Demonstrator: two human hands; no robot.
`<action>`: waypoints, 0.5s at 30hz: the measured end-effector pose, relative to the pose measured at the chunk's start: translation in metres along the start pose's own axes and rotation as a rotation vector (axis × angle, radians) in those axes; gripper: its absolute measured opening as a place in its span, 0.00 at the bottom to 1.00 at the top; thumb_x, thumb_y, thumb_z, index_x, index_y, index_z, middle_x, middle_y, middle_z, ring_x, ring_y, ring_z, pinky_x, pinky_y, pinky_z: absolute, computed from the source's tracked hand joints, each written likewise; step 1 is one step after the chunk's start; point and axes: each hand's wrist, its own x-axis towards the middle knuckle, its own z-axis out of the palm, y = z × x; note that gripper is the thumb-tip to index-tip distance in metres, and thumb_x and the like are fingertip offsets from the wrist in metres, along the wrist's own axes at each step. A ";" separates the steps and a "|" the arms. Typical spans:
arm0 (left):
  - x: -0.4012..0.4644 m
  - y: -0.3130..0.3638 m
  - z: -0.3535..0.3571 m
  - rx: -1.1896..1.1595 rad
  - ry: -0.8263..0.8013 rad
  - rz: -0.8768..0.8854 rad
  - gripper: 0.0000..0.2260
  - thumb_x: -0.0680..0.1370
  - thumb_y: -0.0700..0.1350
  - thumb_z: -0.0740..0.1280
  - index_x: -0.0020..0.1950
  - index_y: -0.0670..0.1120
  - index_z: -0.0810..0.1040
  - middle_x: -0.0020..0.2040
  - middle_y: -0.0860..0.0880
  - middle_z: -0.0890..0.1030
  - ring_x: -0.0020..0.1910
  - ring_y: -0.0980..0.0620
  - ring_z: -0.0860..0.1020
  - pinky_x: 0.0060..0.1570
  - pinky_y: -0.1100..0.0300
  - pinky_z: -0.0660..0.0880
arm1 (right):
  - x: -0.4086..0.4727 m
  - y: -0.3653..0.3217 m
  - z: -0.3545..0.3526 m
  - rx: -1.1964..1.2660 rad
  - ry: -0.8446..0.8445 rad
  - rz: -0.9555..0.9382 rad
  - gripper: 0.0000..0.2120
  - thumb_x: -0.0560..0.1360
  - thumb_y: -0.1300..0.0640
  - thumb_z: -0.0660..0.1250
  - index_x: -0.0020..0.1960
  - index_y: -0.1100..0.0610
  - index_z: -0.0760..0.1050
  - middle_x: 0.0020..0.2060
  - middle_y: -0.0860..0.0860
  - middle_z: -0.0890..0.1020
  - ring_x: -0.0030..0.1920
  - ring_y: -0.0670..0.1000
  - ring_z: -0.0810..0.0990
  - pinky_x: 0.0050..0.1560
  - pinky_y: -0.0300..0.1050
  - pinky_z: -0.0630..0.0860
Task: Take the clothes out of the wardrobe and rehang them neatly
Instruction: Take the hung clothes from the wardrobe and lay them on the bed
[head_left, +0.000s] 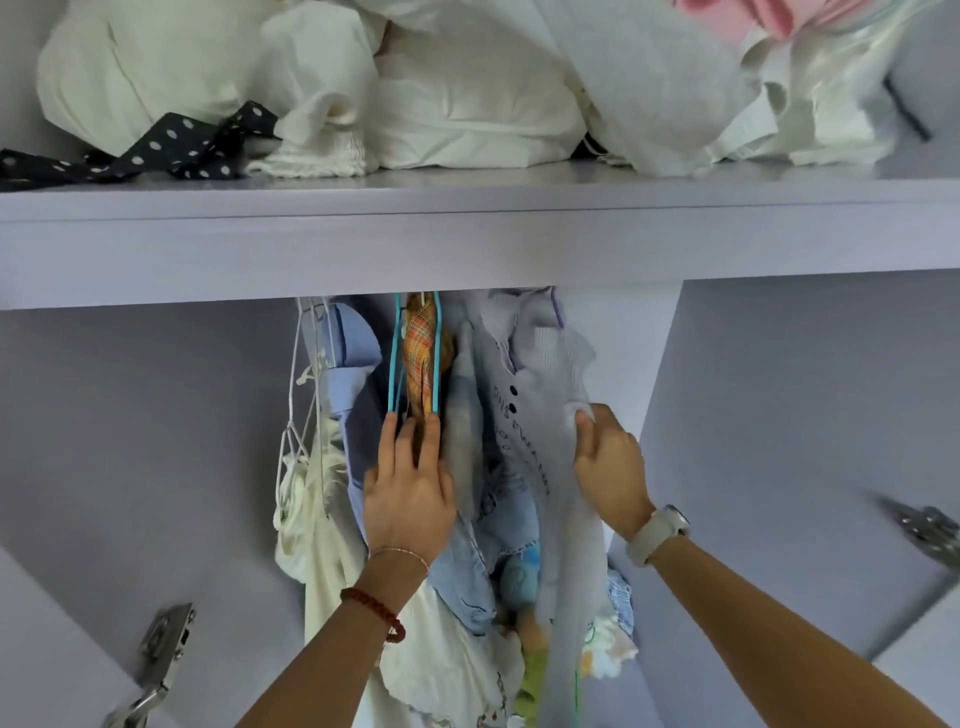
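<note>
Bare wardrobe wall lies open at far left, a hinge low on it. Next hang a cream dress and a blue shirt. The left hand reaches in with straight fingers — spread slightly — touching the teal hanger that carries plaid cloth. The right hand pinches the edge of a pale lilac top, thumb against curled fingers. Right of it, open room runs to the side panel; the shelf caps everything — piled with white laundry.

L hand fingers straight on teal hanger w/ plaid garment; R hand apparently pinches pale lilac top.
</note>
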 end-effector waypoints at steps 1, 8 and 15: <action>-0.001 -0.002 -0.001 0.015 0.007 0.005 0.22 0.74 0.46 0.53 0.65 0.42 0.74 0.59 0.40 0.78 0.65 0.40 0.72 0.41 0.47 0.77 | -0.015 0.007 -0.002 -0.002 -0.011 0.012 0.14 0.80 0.57 0.52 0.58 0.63 0.71 0.41 0.62 0.81 0.42 0.65 0.78 0.43 0.53 0.74; 0.001 0.028 -0.009 0.097 -0.051 -0.002 0.26 0.71 0.44 0.68 0.67 0.37 0.69 0.70 0.37 0.67 0.72 0.37 0.58 0.65 0.31 0.40 | -0.049 0.040 -0.042 -0.082 0.062 0.010 0.14 0.80 0.57 0.54 0.49 0.65 0.74 0.31 0.60 0.78 0.32 0.63 0.77 0.34 0.50 0.71; 0.029 0.112 0.002 -0.204 -0.185 0.237 0.27 0.79 0.53 0.54 0.75 0.44 0.52 0.77 0.44 0.50 0.75 0.44 0.43 0.70 0.40 0.37 | -0.090 0.060 -0.112 -0.323 0.049 -0.067 0.15 0.79 0.55 0.54 0.47 0.63 0.76 0.26 0.58 0.78 0.30 0.63 0.78 0.31 0.49 0.72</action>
